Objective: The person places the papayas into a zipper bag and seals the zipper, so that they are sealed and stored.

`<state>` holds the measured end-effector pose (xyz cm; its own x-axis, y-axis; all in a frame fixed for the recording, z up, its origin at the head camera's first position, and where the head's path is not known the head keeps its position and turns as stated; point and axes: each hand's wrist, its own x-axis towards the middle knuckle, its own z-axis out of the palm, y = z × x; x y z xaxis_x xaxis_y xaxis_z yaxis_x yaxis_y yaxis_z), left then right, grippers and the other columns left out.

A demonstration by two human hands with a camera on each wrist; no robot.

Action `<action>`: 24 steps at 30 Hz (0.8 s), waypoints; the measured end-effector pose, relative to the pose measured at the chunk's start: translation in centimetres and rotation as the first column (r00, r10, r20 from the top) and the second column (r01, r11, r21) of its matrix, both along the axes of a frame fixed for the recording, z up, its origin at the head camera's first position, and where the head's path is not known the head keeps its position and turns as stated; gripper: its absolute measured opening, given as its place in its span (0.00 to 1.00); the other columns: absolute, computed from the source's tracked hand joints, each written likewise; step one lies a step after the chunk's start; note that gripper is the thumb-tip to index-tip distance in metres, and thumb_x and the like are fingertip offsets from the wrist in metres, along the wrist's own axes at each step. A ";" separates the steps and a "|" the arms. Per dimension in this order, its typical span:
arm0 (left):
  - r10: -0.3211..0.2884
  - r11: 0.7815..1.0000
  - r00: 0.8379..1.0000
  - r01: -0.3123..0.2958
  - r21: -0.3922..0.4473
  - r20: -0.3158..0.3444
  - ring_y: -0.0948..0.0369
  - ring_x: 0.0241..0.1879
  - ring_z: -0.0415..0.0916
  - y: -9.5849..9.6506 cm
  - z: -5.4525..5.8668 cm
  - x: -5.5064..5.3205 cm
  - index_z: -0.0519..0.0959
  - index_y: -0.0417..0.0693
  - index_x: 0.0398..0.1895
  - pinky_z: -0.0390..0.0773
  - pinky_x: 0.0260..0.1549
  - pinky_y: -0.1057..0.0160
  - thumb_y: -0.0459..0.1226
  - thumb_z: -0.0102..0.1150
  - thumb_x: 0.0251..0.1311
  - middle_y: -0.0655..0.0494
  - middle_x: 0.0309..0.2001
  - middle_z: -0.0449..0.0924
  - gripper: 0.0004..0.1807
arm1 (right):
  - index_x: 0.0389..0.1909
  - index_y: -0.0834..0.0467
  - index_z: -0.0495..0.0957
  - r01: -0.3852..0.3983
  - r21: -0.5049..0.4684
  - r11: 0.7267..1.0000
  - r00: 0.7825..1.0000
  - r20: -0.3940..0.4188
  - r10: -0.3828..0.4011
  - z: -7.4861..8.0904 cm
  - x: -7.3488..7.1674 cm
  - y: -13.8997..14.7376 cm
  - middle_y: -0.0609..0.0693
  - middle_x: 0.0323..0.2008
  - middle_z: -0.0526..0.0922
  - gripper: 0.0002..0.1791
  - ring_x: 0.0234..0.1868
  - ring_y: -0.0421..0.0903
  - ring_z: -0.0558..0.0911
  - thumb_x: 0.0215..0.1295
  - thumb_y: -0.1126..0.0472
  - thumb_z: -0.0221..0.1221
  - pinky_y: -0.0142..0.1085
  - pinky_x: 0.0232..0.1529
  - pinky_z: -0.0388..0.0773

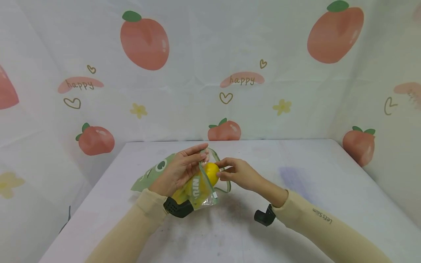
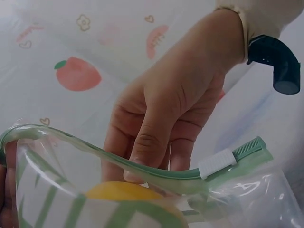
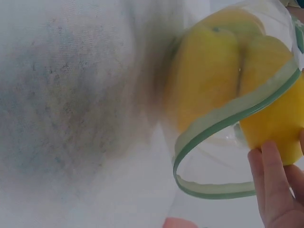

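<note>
A zip bag (image 1: 149,179), clear on one face and green with a cartoon eye on the other, is held with its mouth spread wide. My left hand (image 1: 181,167) grips it by the edge near the mouth, thumb and fingers over the plastic. Fingertips of my right hand (image 1: 242,175) pinch a smooth yellow fruit (image 1: 212,173) right at the opening. In the right wrist view, several more yellow fruits (image 3: 204,76) show through the clear plastic, beside the one at my fingers (image 3: 273,173). The white zip slider (image 2: 217,164) sits at one end of the green zip strip.
A white-covered table (image 1: 296,230) lies under both arms, with a faint purple stain (image 1: 296,180) on the right. Behind it hangs a white cloth backdrop (image 1: 194,47) printed with peaches. Dark wrist cameras (image 1: 177,207) are strapped to both wrists.
</note>
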<state>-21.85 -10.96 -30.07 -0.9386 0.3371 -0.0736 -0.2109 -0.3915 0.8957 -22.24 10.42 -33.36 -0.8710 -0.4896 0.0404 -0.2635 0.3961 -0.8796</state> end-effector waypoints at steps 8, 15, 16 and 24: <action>0.013 1.000 1.000 -0.013 0.027 0.013 0.63 0.30 0.77 0.0 0.3 0.0 0.83 0.48 0.49 0.80 0.32 0.74 0.27 0.54 0.66 0.55 0.40 0.82 0.14 | 0.57 0.60 0.76 -0.059 0.019 0.998 0.997 -0.045 0.059 0.0 -0.2 0.3 0.57 0.53 0.80 0.22 0.48 0.51 0.83 0.63 0.57 0.64 0.40 0.48 0.83; 0.006 1.000 1.000 -0.006 0.024 0.015 0.64 0.30 0.78 -0.1 0.1 0.0 0.82 0.49 0.51 0.80 0.33 0.74 0.27 0.54 0.66 0.55 0.41 0.82 0.15 | 0.59 0.62 0.73 -0.126 0.009 0.992 0.990 -0.057 0.126 0.0 0.0 -0.1 0.57 0.57 0.77 0.28 0.50 0.52 0.82 0.59 0.57 0.67 0.39 0.51 0.82; 0.007 1.000 1.000 -0.008 0.025 0.015 0.64 0.30 0.78 -0.1 0.0 0.0 0.82 0.48 0.52 0.80 0.33 0.74 0.27 0.54 0.66 0.55 0.41 0.82 0.15 | 0.58 0.62 0.73 -0.138 0.005 0.990 0.989 -0.059 0.138 0.0 0.0 -0.2 0.57 0.57 0.77 0.27 0.50 0.52 0.82 0.59 0.58 0.67 0.39 0.50 0.82; 0.031 0.999 0.999 -0.031 -0.015 0.020 0.65 0.30 0.78 -0.1 -0.1 -0.1 0.80 0.48 0.55 0.74 0.27 0.76 0.29 0.55 0.65 0.58 0.37 0.83 0.16 | 0.58 0.62 0.75 -0.192 0.010 0.981 0.980 -0.050 0.192 0.3 0.2 -0.5 0.57 0.58 0.78 0.25 0.51 0.52 0.83 0.60 0.60 0.66 0.36 0.47 0.83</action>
